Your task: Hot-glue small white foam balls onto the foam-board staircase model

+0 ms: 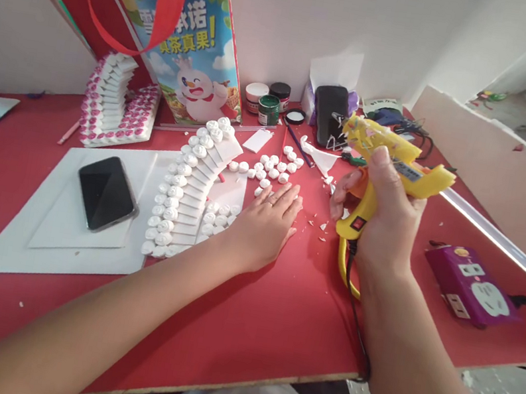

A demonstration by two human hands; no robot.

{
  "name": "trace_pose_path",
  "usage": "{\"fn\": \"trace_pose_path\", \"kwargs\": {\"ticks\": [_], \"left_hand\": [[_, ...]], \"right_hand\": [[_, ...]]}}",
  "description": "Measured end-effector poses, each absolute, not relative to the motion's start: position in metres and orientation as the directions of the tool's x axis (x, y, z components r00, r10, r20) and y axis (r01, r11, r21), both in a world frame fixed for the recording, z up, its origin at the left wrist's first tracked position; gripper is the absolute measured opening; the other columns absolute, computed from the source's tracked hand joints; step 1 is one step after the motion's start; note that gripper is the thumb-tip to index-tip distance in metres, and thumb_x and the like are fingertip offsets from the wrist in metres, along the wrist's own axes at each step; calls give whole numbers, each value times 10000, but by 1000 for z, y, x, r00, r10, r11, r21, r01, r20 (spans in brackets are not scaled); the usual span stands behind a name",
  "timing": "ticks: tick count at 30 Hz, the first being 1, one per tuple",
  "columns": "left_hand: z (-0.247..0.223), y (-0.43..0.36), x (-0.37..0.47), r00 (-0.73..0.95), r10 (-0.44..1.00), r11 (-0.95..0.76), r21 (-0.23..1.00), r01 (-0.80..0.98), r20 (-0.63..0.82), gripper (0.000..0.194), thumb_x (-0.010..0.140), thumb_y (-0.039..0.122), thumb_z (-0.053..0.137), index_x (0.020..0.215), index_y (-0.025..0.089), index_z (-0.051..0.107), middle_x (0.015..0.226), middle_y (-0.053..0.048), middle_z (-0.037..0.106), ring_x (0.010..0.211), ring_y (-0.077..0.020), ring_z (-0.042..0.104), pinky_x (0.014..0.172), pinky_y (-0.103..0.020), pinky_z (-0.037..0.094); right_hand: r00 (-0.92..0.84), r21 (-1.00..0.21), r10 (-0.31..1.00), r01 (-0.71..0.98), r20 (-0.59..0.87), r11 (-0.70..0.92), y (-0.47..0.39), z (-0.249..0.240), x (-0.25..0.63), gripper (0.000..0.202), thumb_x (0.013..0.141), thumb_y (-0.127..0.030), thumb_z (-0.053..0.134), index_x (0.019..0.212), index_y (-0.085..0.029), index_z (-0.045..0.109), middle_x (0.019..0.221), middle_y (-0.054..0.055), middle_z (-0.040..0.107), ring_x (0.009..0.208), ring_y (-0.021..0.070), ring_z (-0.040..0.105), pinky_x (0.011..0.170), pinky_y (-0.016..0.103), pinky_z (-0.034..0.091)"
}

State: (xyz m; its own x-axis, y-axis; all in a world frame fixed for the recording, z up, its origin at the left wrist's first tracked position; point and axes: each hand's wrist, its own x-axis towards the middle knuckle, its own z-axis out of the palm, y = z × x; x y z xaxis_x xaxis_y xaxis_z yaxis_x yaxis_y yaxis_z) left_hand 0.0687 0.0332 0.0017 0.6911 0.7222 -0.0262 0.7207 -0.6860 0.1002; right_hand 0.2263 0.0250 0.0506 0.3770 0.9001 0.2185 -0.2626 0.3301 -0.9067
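Observation:
My right hand (394,212) is wrapped round a yellow hot glue gun (381,139), raised above the table with its cord hanging down. Palm down on the red tabletop lies my left hand (266,224), fingers stretched out and partly over small white rolled pieces (273,166). Whether its fingertips touch a piece I cannot tell. Left of that hand stands a curved white structure (191,202) of stacked slats, edged with white rolls. My forearm hides part of its base.
A black phone (107,193) rests on white boards (56,256) at left. Behind are a pink-and-white finished piece (119,106), a gift bag (202,45) and paint jars (268,110). A purple power strip (470,285) sits at right, near the table edge.

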Motion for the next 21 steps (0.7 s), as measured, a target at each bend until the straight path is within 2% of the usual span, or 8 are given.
{"fn": "trace_pose_path", "kwargs": {"ticks": [4,7,10,12,17,21], "left_hand": [[11,22,60,720,694,-703,188,686,-29,554,1122,306,343,1616,59,383,1757,-231,266,1655,-328,227,1343,-610,196],[21,16,43,688,714,-697,223,682,129,528,1123,341,378,1596,107,405,1756,-218,296,1659,-328,227,1333,-652,190],[25,8,15,579,760,-644,225,731,294,472,1117,382,426,1504,128,517,1636,-208,520,1606,-339,373,1331,-642,221],[23,3,-5,531,765,-626,226,746,365,473,1100,434,477,1478,159,546,1549,-194,613,1562,-338,452,1322,-626,265],[11,5,-27,577,762,-640,209,739,294,827,969,749,532,1490,107,542,1529,-258,605,1510,-427,497,1299,-690,267],[4,11,-25,601,750,-655,183,733,277,868,959,791,482,1441,75,572,1478,-278,636,1462,-447,542,1292,-713,254]], "right_hand": [[378,-908,902,-269,207,321,26,48,225,62,935,-233,694,889,-205,724,530,-30,560,472,159,636,358,234,357],[381,-911,897,-245,225,332,26,46,225,100,948,-300,715,885,-224,730,534,-45,559,416,139,589,345,240,360],[377,-914,897,-232,232,333,26,45,225,114,962,-317,708,887,-235,729,526,-56,572,354,121,525,332,251,363],[367,-913,901,-236,232,332,26,45,224,126,963,-312,710,873,-226,727,519,-55,586,337,117,512,332,256,365],[329,-913,915,-250,232,321,25,45,223,210,936,-343,761,794,-200,700,491,-42,593,333,115,520,342,259,377],[312,-927,924,-227,221,299,26,42,223,319,938,-388,772,709,-202,650,503,-29,594,353,107,528,356,257,391]]}}
